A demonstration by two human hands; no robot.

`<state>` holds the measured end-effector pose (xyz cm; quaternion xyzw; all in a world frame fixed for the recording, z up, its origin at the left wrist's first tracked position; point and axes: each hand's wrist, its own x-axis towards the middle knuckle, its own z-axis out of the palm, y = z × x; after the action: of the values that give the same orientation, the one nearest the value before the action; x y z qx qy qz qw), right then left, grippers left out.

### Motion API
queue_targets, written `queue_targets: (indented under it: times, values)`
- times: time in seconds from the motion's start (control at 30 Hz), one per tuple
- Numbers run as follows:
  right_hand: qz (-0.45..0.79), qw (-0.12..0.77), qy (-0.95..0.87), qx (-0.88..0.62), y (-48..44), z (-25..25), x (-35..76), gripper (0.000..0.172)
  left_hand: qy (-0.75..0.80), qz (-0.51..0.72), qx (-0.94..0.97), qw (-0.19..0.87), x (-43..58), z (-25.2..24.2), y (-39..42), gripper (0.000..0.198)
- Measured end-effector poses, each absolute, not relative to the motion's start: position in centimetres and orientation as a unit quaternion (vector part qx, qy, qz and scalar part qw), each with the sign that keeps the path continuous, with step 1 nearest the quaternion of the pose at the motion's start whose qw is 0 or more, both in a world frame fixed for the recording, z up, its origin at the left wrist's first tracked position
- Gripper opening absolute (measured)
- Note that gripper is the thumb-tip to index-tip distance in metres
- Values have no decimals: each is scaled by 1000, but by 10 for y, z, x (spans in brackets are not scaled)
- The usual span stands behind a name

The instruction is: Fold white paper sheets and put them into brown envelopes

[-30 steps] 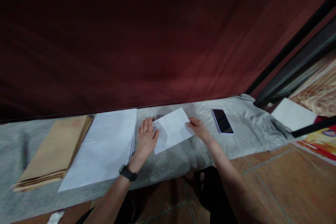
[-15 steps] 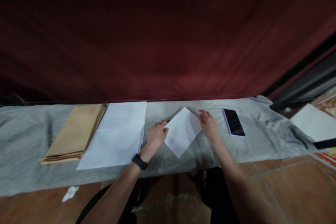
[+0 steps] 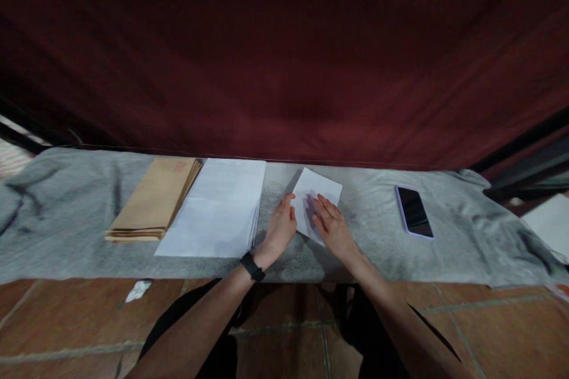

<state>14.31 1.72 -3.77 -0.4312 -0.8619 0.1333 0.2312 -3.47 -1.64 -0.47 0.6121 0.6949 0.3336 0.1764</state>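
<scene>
A small folded sheet of white paper [image 3: 323,182] lies at a slant on the grey cloth in front of me. My left hand [image 3: 281,226] is at its left edge, fingers bent and thumb close to them, gripping that edge. Across the lower right part of the sheet rests my right hand [image 3: 333,228], its fingers spread and flat on the paper. The sheet's lower right edge is partly hidden beneath this hand. A black band [image 3: 252,266] circles my left wrist.
Left of my hands lie a stack of large white sheets [image 3: 217,207] and a pile of brown paper envelopes or bags [image 3: 153,198]. A phone [image 3: 414,212] with a purple edge lies to the right. Behind the grey cloth [image 3: 368,260] hangs a dark red curtain [image 3: 284,83].
My right hand has gone from pinching the sheet's right corner to lying flat on it. The sheet has turned and looks narrower. My left hand stays at its left edge. The view has shifted.
</scene>
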Motion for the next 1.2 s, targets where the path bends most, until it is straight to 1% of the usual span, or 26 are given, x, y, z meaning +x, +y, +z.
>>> queue_targets:
  times: [0.1, 0.2, 0.27, 0.33, 0.4, 0.47, 0.57, 0.67, 0.77, 1.03, 1.2]
  values:
    - [119, 186, -874, -434, 14, -40, 147, 51, 701, 305, 619, 181, -35, -12, -23, 47]
    - [96, 141, -886, -430, 9, -43, 150, 49, 722, 217, 637, 163, -35, -9, -34, 44]
    - [81, 123, -891, -429, 5, -44, 151, 49, 739, 150, 646, 120, -36, -4, -39, 39]
    - [71, 115, -895, -425, 3, -45, 152, 50, 741, 116, 659, 55, -35, -1, -41, 37]
    - [62, 111, -899, -420, 2, -46, 153, 51, 709, 120, 695, 4, -31, -4, -40, 42]
    - [53, 107, -902, -415, 2, -48, 154, 52, 650, 134, 748, -13, -25, -14, -37, 48]
    - [42, 105, -906, -409, 2, -52, 157, 54, 587, 135, 799, -5, -18, -33, -36, 57]
    - [33, 108, -909, -400, 2, -56, 162, 58, 577, 127, 807, 1, -18, -45, -37, 65]
    - [31, 111, -911, -397, 2, -58, 170, 59, 583, 119, 803, 8, -24, -45, -40, 74]
    - [46, 96, -909, -404, 6, -58, 199, 64, 596, 91, 797, 26, -32, -37, -50, 68]
    - [52, 85, -903, -417, 4, -57, 214, 63, 601, 79, 794, 38, -30, -36, -50, 69]
